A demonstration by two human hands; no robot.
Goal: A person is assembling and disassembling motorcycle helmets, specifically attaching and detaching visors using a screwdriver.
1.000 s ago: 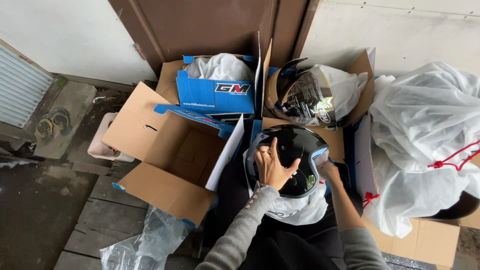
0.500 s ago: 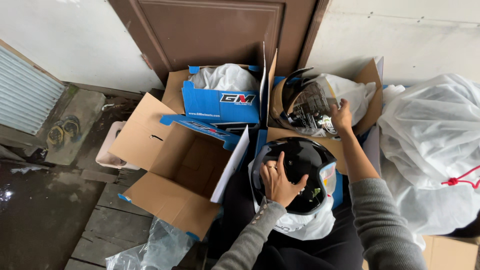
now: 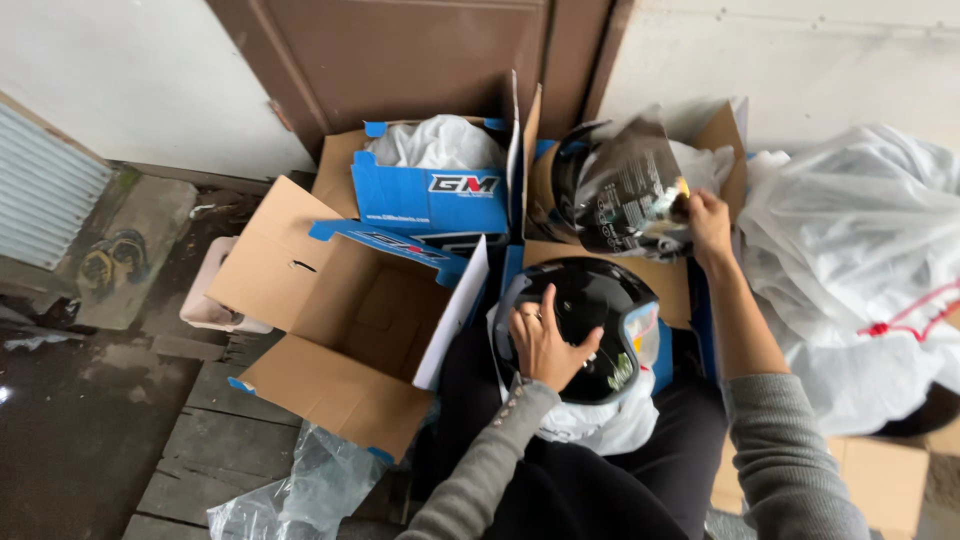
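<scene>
Here the left hand (image 3: 545,345) lies spread, fingers apart, on the black helmet (image 3: 585,325) in the lap; the right hand (image 3: 708,222), fingers clamped, lifts a wrapped visor (image 3: 625,190) from the box (image 3: 725,135); judging by this, fitting calls for aligning it over the helmet.

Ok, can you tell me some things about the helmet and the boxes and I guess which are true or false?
1. The left hand rests flat on the black helmet. True.
2. The right hand holds a red ball. False: it grips a dark visor in clear plastic wrap.
3. The big cardboard box beside the helmet is open. True.
4. The helmet sits on the floor by the sandals. False: it rests on the person's lap, on white cloth.
5. The white bags lie to the left. False: they lie to the right.
</scene>
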